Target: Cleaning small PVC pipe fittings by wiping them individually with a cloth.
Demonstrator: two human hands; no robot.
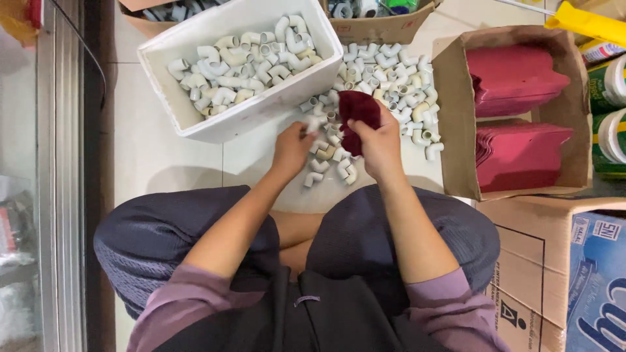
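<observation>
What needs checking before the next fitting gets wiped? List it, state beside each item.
1. Dark red cloth in the right hand: ok, bunched in its grip.
2. Fitting in the left hand: cannot tell; fingertips meet at a small white piece, hold unclear.
3. Loose white elbow fittings on the floor within reach: ok, the pile lies just ahead of both hands.
4. White tub has room: ok, fittings cover its bottom only.
5. Cardboard box of red sheets clear of the hands: ok, it stands apart to the right.
</observation>
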